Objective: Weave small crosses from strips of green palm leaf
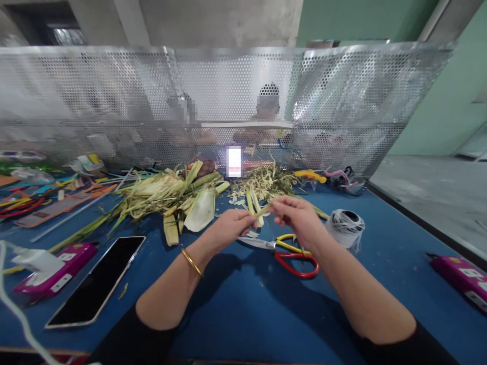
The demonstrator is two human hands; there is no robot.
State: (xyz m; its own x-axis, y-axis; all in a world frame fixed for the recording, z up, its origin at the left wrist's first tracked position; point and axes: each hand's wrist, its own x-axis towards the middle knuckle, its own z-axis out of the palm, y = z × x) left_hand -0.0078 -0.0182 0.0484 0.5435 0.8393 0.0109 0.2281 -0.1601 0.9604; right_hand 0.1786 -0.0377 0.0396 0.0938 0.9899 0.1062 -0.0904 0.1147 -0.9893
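Observation:
My left hand [231, 226] and my right hand [294, 216] are raised over the blue table [243, 314], each pinched on one end of a thin pale green leaf strip [263, 210] that spans between them. A gold bangle [192, 262] circles my left wrist. Directly below the hands lie two pairs of scissors, one with red handles [299, 265] and one with yellow handles [286, 242]. A spool of white string [345, 225] stands just right of my right hand.
A heap of green and yellow leaves [171, 195] and trimmings [262, 185] lies behind the hands. A black phone [99, 279] and a magenta box [57, 268] sit at left, another magenta box [462, 276] at right. Behind a perforated metal screen [228, 101] sit two people.

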